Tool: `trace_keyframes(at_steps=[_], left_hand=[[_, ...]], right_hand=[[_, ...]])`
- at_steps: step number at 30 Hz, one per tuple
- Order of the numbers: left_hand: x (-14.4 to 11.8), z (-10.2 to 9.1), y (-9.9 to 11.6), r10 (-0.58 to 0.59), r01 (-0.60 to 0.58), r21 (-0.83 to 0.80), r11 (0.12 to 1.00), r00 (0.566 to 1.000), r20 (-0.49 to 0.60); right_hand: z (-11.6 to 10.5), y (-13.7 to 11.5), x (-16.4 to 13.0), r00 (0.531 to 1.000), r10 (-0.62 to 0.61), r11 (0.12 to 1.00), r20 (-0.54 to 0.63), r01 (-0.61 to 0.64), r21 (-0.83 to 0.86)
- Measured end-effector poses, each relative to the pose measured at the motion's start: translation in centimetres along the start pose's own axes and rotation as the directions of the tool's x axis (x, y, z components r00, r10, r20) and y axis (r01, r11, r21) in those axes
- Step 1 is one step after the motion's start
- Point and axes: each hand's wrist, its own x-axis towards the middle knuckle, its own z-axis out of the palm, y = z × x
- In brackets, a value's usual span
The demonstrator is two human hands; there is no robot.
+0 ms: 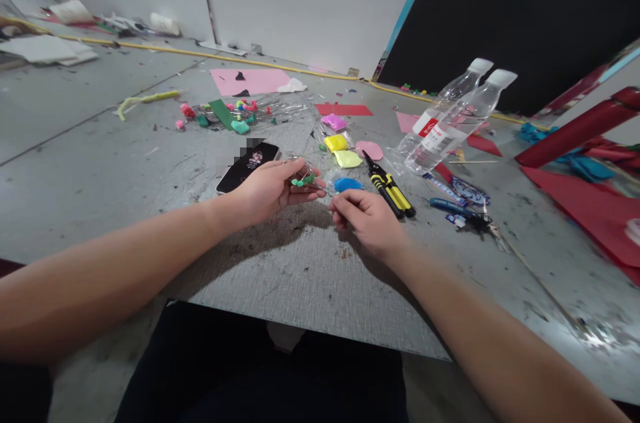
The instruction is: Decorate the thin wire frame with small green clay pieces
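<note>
The left hand [270, 189] is over the grey worktop [300, 276]. Its fingers are curled around a small piece with little green balls [303, 179] on it, and they hold it just above the worktop. The right hand [367, 216] is close beside it. Its fingers are pinched shut on something very thin that points at the green balls; it is too small to tell what it is.

A black phone [247, 166] lies just behind the left hand. A blue lump of clay [347, 184] lies between the two hands, a bit farther back. Behind it are yellow clay [336, 143], light green clay [347, 159] and pink clay [334, 121] in clear bags. Yellow and black pliers [390, 188] lie just beside the right hand. Two clear water bottles [450, 123] lie tilted farther right. Red paper [595, 209] lies at the right edge.
</note>
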Motion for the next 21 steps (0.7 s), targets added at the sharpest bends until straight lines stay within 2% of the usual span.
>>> trace_keyframes(at_steps=[2, 7, 14, 21], left_hand=[[-0.05, 0.12, -0.02, -0.008, 0.008, 0.026, 1.0, 1.0, 0.0], [-0.29, 0.4, -0.06, -0.004, 0.005, 0.056, 0.998, 1.0, -0.005], [-0.38, 0.39, -0.52, 0.048, -0.05, 0.154, 0.987, 0.999, 0.02], [-0.49, 0.74, -0.66, 0.029, -0.028, 0.198, 0.98, 1.0, -0.002]], right_hand=[[0.08, -0.04, -0.11, 0.999, -0.033, 0.999, -0.027, 0.032, -0.029], [0.3, -0.6, -0.55, 0.964, -0.252, 0.945, -0.09, 0.225, -0.236], [0.37, -0.65, -0.58, 0.953, -0.278, 0.924, -0.123, 0.23, -0.307], [0.17, -0.57, -0.47, 0.94, -0.337, 0.882, -0.058, 0.293, -0.368]])
